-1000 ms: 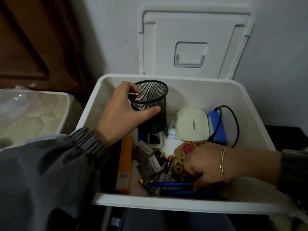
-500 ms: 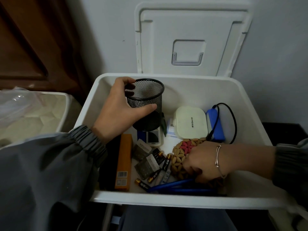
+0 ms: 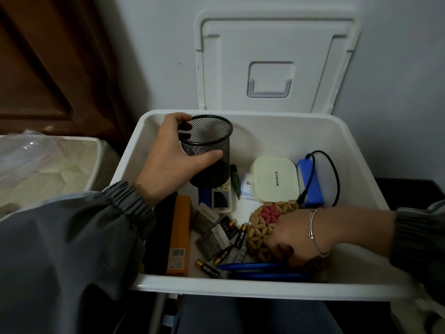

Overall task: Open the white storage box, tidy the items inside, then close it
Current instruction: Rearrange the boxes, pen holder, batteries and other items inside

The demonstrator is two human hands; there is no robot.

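Note:
The white storage box [image 3: 356, 165] stands open, its lid [image 3: 277, 39] leaning upright against the wall. My left hand [image 3: 168, 160] grips a black mesh pen cup [image 3: 207, 150], upright at the box's back left. My right hand [image 3: 293, 235] rests on a round wooden bead coaster [image 3: 262, 220] near the front, fingers curled over its edge. Blue pens [image 3: 255, 270] lie along the front wall just under that hand. Loose batteries [image 3: 228, 239], an orange carton [image 3: 179, 235], a pale green case [image 3: 274, 179] and a blue power bank [image 3: 310, 184] with black cable fill the floor.
A remote control [image 3: 221, 200] and small grey packets [image 3: 212, 239] lie mid-box. A cream bin with a plastic bag [image 3: 48, 165] stands to the left. A brown wooden door [image 3: 48, 68] is behind it. My knees are under the box's front edge.
My left hand has carried the mesh cup slightly back and left in the box. My right hand has stayed on the coaster, shifting a little.

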